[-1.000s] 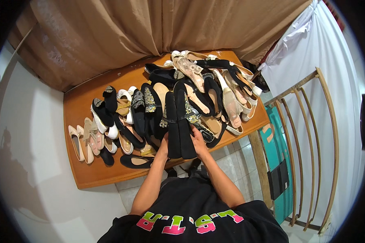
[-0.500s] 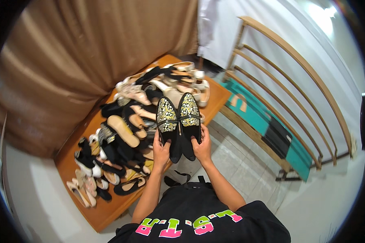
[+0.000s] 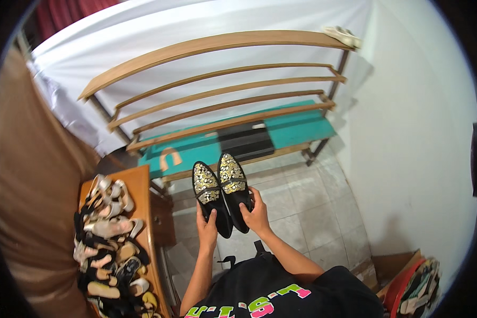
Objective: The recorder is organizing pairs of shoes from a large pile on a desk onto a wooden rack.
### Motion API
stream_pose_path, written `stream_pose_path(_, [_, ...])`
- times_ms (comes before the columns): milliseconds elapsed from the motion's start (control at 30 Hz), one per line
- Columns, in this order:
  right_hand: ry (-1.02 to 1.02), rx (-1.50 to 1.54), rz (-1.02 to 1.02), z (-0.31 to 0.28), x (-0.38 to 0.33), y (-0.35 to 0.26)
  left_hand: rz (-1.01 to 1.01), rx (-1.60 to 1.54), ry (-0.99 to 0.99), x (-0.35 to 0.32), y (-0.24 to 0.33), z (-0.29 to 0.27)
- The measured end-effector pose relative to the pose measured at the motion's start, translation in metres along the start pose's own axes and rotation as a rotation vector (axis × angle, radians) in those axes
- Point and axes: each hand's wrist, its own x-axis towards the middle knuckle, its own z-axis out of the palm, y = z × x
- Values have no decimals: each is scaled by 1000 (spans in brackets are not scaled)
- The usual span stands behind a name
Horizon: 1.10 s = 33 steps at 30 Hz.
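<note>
A pair of black loafers with gold-and-white patterned fronts is held out before me, toes pointing away. My left hand grips the left loafer, its thumb over the heel opening. Around the right loafer my right hand is closed in the same way. The two loafers lie side by side and touch toward the heels. Beyond them stands a wooden rack with slatted shelves and a teal bottom board. One pair of cream shoes rests on its top right end.
At left, a wooden table carries a heap of mixed shoes beside a brown curtain. A red-rimmed container of shoes and a cardboard box sit at lower right. White walls bound the right side.
My view and body have turned right, from the shoe table toward the rack. The loafers have come along in both hands, away from over the table.
</note>
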Motion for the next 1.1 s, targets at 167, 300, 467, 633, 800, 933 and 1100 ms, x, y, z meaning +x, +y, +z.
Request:
stream_pose_path(167, [250, -147, 121, -137, 33, 26, -305, -293, -242, 25, -55, 142])
stream_pose_path(300, [431, -197, 92, -209, 60, 45, -391, -204, -368, 51, -77, 225])
stream_pose_path(467, [460, -255, 21, -276, 136, 42, -217, 43, -483, 109, -86, 308])
stream_pose_path(633, [368, -278, -74, -343, 230, 20, -158, -58, -602, 182, -68, 396])
stream_pose_path(800, [300, -262, -120, -402, 341, 8, -22, 58, -621, 269, -37, 480])
stream_pose_path(933, [296, -228, -269, -444, 431, -8, -31, 116, -707, 340, 20, 544])
stream_pose_path(1100, [246, -249, -363, -487, 555, -49, 49, 244, -700, 440, 83, 607])
